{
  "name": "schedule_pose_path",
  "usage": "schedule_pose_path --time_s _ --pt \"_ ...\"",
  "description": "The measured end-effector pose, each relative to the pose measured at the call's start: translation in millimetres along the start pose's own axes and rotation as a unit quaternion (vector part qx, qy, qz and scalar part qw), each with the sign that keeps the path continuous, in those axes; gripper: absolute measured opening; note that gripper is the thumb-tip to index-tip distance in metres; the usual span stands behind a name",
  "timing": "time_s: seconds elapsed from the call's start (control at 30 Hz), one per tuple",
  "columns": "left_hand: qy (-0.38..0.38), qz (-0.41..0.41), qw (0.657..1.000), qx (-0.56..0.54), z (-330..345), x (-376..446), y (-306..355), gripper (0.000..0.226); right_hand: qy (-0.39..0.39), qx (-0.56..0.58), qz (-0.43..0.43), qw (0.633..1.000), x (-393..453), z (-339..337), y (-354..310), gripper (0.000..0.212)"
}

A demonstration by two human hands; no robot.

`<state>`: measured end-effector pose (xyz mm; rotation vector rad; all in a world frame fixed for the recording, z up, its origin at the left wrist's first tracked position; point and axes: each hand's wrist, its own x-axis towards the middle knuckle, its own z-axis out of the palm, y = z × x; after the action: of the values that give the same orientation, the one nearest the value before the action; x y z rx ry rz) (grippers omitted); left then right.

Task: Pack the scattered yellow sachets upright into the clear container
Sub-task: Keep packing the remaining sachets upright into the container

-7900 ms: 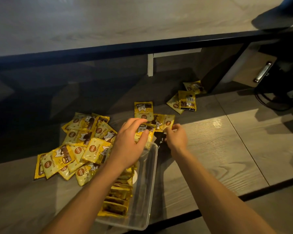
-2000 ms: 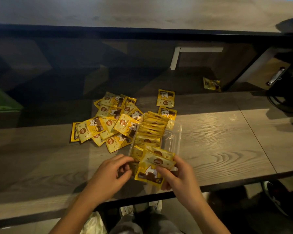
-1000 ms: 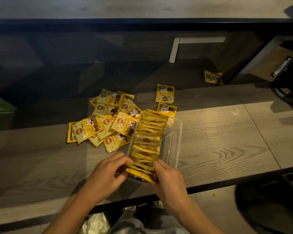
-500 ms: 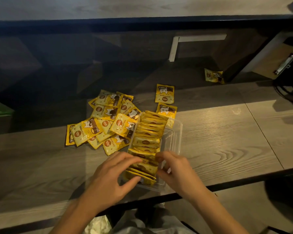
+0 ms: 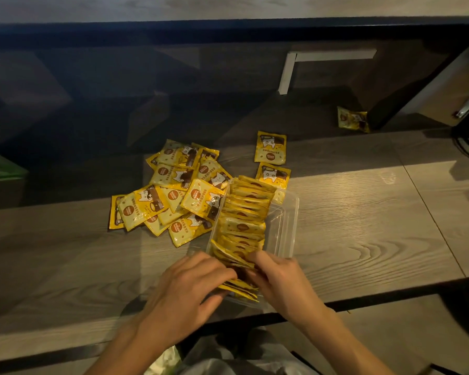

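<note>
Clear container at the desk's near edge, row of upright sachets inside, left hand and right hand each with a pinching grip on the nearest sachets, loose pile lying left of it

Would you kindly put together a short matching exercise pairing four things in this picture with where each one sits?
Things:
1. clear container
2. loose pile of sachets
3. lone sachet
4. row of packed sachets

Places:
A. far back right, in the shadow
B. standing on edge inside the container
C. near table edge, in front of both hands
D. flat on the table, left of the container

Pairs: 1-C, 2-D, 3-A, 4-B
</note>
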<state>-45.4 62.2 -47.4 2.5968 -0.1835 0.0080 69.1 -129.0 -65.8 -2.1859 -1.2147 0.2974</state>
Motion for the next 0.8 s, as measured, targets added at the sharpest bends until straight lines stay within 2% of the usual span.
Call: schedule_pose_path --time_s 0.1,0.2,0.3,0.37,0.47,0.53,0.7,0.8 --pt "0.006 -0.012 1.000 0.022 7 -6 -2 0.050 0.000 -0.023 -0.020 1.000 -3 3 0 0.015" --pt "-0.014 -0.006 0.999 0.049 8 -7 -3 0.045 -0.032 -0.026 -0.016 0.999 1 0 1 0.025" --pt "-0.027 -0.005 0.994 0.108 7 -2 1 0.036 -0.044 -0.030 -0.014 0.998 3 -3 0 0.026" --pt "0.020 0.000 0.993 0.117 12 -4 3 0.034 -0.033 -0.020 -0.009 0.999 2 -4 -1 0.027" --pt "0.140 -0.006 0.988 0.068 18 -9 8 0.049 -0.009 -0.009 0.001 1.000 -1 -6 -3 0.036" --pt "0.161 -0.010 0.983 0.091 18 -6 14 0.063 0.022 -0.012 -0.003 1.000 -4 -7 -2 0.040" --pt "0.047 -0.033 0.988 0.142 19 16 25 0.072 0.112 -0.074 -0.028 0.991 -6 0 2 0.044" --pt "0.002 -0.076 0.985 0.155 22 18 25 0.074 0.126 -0.086 0.006 0.988 -6 5 3 0.045"
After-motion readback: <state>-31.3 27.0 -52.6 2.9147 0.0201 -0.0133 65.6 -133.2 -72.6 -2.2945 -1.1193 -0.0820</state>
